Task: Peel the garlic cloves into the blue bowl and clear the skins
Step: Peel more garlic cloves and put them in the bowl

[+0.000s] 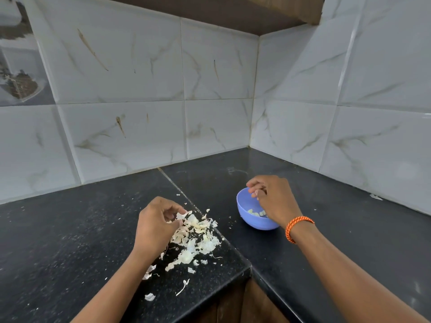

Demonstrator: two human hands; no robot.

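Fingers [254,191] of right hand [272,201] curled over blue bowl [245,206] right of centre, seemingly pinching a clove; left hand [156,222] pinching papery garlic skins [198,236], light, flimsy, best gathered by sweeping along the table [70,229].

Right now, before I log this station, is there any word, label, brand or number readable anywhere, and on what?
None. The blue bowl, the black counter, the wall tiles and the orange wristband carry no readable text.

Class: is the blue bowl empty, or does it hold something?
Not empty. Pale peeled cloves lie at the bottom of the upright blue bowl, beneath the right hand.
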